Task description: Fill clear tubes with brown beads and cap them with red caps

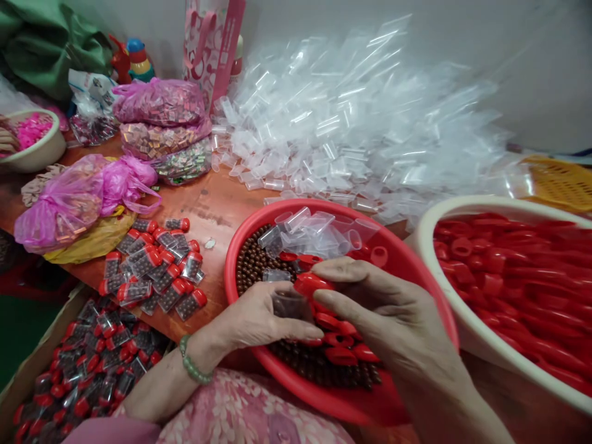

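Over a red basin [238, 246], my left hand [259, 317] is closed around a clear plastic tube [290, 303]. My right hand [388, 314] pinches a red plastic cap [311, 285] at the tube's end; whether the two are joined I cannot tell. In the basin lie brown beads [259, 259], a heap of clear empty tubes [319, 231] and several loose red caps [342, 354]. Left of the basin, filled tubes with red caps [155, 265] are piled on the table.
A large white basin of red caps [504, 290] stands at the right. Clear tubes [351, 129] are heaped along the wall. Bags of small pieces [161, 117] sit at the back left. A box of filled tubes [102, 357] is below left. Another person's hand [7, 135] touches a bowl [50, 148].
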The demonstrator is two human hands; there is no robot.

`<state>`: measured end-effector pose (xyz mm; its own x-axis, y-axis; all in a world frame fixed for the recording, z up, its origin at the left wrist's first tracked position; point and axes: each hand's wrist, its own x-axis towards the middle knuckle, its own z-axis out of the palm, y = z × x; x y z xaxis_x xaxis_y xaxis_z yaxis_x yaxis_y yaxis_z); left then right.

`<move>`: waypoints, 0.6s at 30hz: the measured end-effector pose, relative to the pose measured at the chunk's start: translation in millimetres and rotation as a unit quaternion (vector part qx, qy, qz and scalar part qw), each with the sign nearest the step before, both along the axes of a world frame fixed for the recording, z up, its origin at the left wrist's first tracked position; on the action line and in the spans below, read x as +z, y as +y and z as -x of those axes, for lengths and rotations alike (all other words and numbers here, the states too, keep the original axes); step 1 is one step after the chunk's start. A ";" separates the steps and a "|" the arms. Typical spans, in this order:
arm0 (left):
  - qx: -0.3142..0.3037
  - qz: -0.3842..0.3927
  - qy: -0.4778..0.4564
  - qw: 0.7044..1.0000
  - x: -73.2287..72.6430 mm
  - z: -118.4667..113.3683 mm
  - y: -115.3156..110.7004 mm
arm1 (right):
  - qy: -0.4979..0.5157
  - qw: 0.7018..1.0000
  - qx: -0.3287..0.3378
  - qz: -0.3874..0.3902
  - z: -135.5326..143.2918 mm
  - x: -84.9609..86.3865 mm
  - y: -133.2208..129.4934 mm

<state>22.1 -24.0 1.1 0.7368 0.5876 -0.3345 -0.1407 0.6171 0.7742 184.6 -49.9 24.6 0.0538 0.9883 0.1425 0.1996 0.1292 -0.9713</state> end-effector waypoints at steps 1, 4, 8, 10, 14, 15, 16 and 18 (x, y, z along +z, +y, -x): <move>-0.007 -0.004 -0.003 1.000 1.5 0.5 -0.8 | 0.001 1.000 0.008 -0.004 1.6 0.0 -0.2; -0.026 -0.004 -0.018 0.999 3.5 2.3 -1.9 | 0.011 1.000 0.016 -0.003 2.2 -0.3 -1.1; -0.047 -0.015 -0.014 0.999 0.8 4.6 -1.8 | 0.008 1.000 0.017 -0.019 -0.2 -2.3 -1.2; -0.057 -0.025 -0.007 0.998 -0.6 5.1 -1.4 | 0.003 1.000 0.018 -0.025 -1.4 -4.6 -1.1; -0.065 -0.039 0.013 0.997 -2.2 3.6 1.1 | 0.005 0.999 0.033 -0.032 -4.0 -10.8 -2.4; -0.068 -0.043 0.016 0.997 -2.6 2.9 1.8 | 0.000 0.999 0.040 -0.036 -4.5 -12.0 -2.8; -0.071 -0.048 0.017 0.996 -3.0 2.2 2.6 | -0.005 0.998 0.047 -0.040 -5.0 -12.7 -3.0; -0.075 -0.056 0.017 0.996 -4.0 0.9 3.8 | -0.017 0.997 0.061 -0.046 -6.0 -12.1 -2.3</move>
<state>21.3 -20.2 -2.8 0.8080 0.5070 -0.3000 -0.0260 0.5394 0.8416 190.6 -52.3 12.4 -0.0726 0.9696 0.2335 0.2095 0.2437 -0.9469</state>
